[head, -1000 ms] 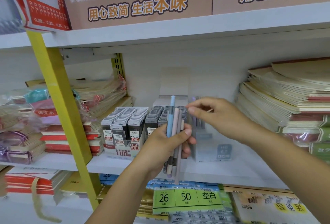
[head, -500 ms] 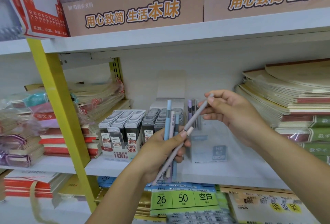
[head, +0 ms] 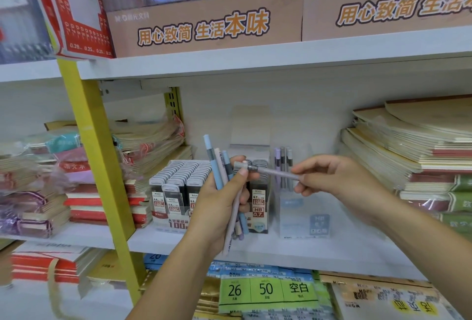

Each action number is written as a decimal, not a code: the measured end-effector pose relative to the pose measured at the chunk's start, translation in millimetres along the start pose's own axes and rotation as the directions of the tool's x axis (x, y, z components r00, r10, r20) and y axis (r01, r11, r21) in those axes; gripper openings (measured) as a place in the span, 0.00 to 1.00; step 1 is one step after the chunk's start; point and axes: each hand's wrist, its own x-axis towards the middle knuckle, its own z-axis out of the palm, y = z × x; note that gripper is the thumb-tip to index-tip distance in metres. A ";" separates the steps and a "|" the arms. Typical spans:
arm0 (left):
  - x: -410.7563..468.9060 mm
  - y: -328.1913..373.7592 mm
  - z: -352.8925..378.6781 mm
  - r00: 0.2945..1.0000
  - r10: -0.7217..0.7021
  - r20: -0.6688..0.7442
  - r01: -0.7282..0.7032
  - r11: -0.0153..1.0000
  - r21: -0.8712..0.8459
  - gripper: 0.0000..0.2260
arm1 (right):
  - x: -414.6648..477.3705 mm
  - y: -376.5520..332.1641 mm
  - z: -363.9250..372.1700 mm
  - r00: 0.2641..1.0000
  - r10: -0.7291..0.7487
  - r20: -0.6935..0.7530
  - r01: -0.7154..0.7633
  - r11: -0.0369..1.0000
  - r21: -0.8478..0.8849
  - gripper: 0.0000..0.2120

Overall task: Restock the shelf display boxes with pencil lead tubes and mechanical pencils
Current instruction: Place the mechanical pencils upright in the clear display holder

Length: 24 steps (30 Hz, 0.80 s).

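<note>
In front of the clear display box, the left hand grips a bundle of mechanical pencils, nearly upright. The right hand pinches one lilac pencil lying almost level, its grey end pointing left toward the bundle. Inside the box, three pencils stand upright.

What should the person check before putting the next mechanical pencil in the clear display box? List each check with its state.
1. Right hand pinches one mechanical pencil: ok.
2. That pencil clear of the left hand: not ok, the thumb touches its cap end.
3. Left hand grips the bundle of pencils: ok.
4. Room in the clear display box: ok, three standing pencils at its back.
5. Pencil upright for the box: not ok, it lies level.
6. Pencil matches the box label: cannot tell.
</note>
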 end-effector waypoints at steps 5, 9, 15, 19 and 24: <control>4.0 2.1 2.1 0.998 -0.014 -0.058 0.020 0.994 0.105 0.06 | 6.4 -4.2 11.8 0.996 -0.036 0.078 0.043 0.995 -0.095 0.08; 9.4 4.2 8.4 0.997 -0.014 -0.071 0.024 0.990 0.138 0.07 | 12.2 -5.6 22.0 0.981 -0.055 0.185 0.083 0.986 -0.147 0.20; 12.6 10.9 7.0 0.998 0.005 -0.068 0.008 0.979 0.202 0.09 | 30.8 -7.5 12.3 0.971 -0.152 0.186 0.178 0.975 -0.131 0.50; 9.6 12.2 -2.4 0.995 0.012 -0.098 0.008 0.979 0.205 0.08 | 44.6 -4.4 3.3 0.977 -0.179 0.115 0.202 0.951 -0.232 0.54; 5.9 10.9 -9.9 0.993 0.005 -0.115 0.015 0.985 0.170 0.06 | 55.8 10.8 -0.7 0.968 -0.247 0.034 0.245 0.916 -0.316 0.55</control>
